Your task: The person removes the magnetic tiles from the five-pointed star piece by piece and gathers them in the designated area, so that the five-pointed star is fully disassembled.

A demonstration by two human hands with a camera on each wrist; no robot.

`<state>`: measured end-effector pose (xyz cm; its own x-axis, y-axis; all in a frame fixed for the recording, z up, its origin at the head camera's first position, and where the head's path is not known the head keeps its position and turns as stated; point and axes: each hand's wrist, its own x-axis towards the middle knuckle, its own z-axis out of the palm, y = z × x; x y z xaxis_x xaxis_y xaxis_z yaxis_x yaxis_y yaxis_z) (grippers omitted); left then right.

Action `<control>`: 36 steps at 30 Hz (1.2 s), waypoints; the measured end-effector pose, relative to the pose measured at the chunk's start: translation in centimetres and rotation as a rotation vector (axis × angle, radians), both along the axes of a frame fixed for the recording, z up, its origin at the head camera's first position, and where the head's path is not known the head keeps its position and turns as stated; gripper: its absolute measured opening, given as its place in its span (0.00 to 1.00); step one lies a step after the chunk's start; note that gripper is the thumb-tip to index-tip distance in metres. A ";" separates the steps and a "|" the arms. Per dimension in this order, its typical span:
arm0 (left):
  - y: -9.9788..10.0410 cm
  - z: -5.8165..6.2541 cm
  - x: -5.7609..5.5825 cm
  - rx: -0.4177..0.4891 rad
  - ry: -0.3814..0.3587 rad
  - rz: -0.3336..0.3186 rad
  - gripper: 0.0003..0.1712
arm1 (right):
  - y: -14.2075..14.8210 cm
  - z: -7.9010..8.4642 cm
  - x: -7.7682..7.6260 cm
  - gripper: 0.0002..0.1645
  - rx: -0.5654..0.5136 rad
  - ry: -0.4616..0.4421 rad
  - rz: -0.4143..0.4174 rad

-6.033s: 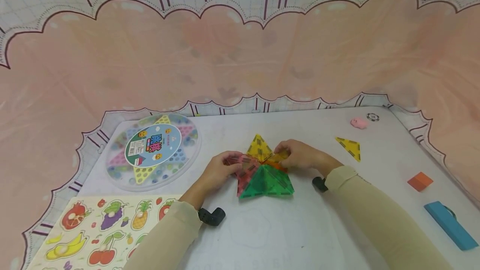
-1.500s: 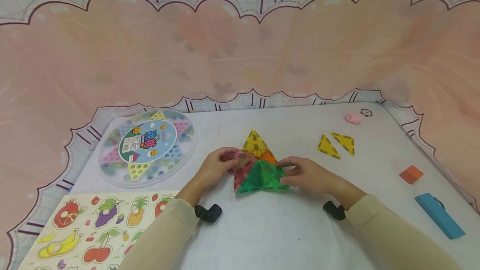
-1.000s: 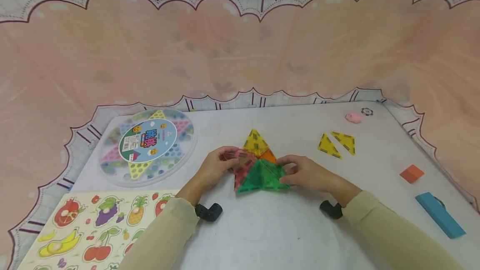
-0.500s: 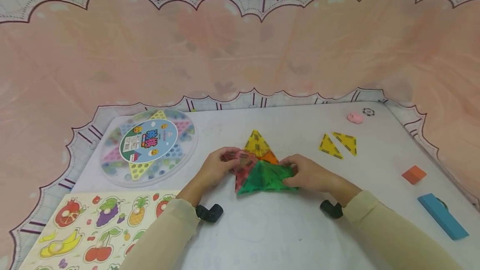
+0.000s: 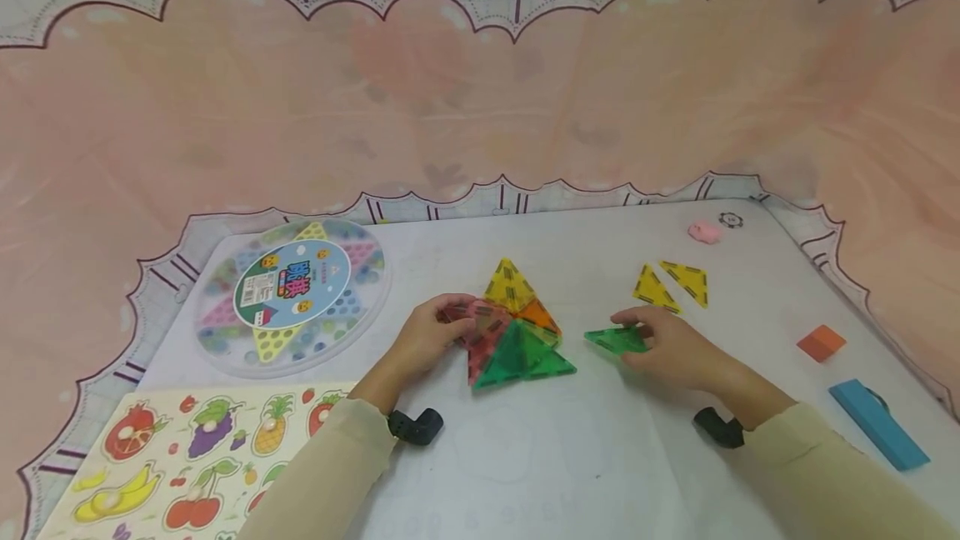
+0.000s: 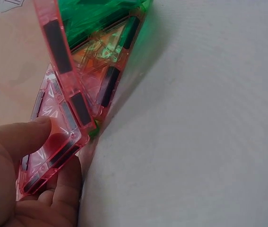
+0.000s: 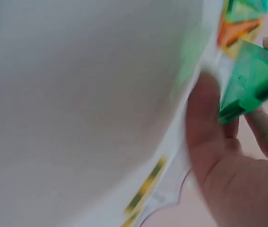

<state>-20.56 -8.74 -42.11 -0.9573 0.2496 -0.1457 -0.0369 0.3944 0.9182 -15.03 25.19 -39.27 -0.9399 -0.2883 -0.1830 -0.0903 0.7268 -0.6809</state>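
Note:
A star-like build of see-through magnetic tiles stands mid-table, with red tiles (image 5: 491, 332) at left, a yellow tile (image 5: 508, 283) at the back, an orange tile (image 5: 537, 317) at right and green tiles (image 5: 525, 357) in front. My left hand (image 5: 426, 344) pinches the red triangle tile (image 6: 53, 135) at the build's left, thumb on its face and fingers beneath. Apart from the build, to its right, my right hand (image 5: 675, 348) holds a green triangle tile (image 5: 617, 340) between thumb and fingers. That tile's far part is cut off in the right wrist view.
Two yellow triangle tiles (image 5: 684, 280) lie behind my right hand. A round marble-game box (image 5: 360, 315) and a fruit puzzle board (image 5: 161, 415) occupy the left. Along the right are a pink pig figure (image 5: 703, 232), an orange block (image 5: 821, 343) and a blue block (image 5: 877, 425).
A yellow tile from the build now lies beside the other loose one. Since half a second ago, my right hand has pulled a green tile off rightward. My left hand keeps its hold.

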 end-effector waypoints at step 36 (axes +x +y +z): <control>0.1 -0.1 -0.1 0.023 0.000 0.011 0.16 | 8.2 1.4 0.8 0.48 0.287 0.033 -0.231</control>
<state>-20.66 -8.61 -42.24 -0.9601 0.2422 -0.1398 -0.0410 0.3727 0.9271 -14.28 33.44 -37.84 -0.9810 -0.0094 -0.1940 0.0796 0.8918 -0.4454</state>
